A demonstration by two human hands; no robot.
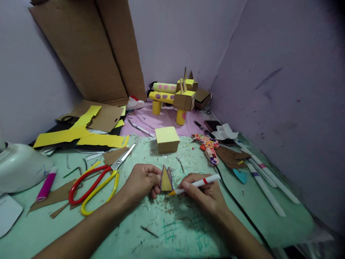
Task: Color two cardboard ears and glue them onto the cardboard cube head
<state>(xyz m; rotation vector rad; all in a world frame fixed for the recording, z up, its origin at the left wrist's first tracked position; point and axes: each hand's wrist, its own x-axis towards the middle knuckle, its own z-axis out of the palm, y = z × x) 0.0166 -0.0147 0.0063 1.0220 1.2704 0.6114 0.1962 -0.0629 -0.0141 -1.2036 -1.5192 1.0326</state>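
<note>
My left hand [144, 180] pinches a small pointed cardboard piece [166, 180], coloured yellow with purple edges. It has two peaks and is held up just above the green tabletop. In my right hand [203, 192] is a white marker [201, 183] with a red band. Its yellow tip is at the lower right corner of the pointed piece; whether it touches cannot be told. Beyond both hands stands a small cardboard box [167, 141] with a pale yellow top.
Large scissors [104, 176] lie open at left near a purple glue stick [47, 184] and yellow paper strips [67, 135]. A flower-patterned glue gun [208, 147] with a black cord and several markers [265, 187] lie right. Cardboard animal figures [184, 100] stand behind.
</note>
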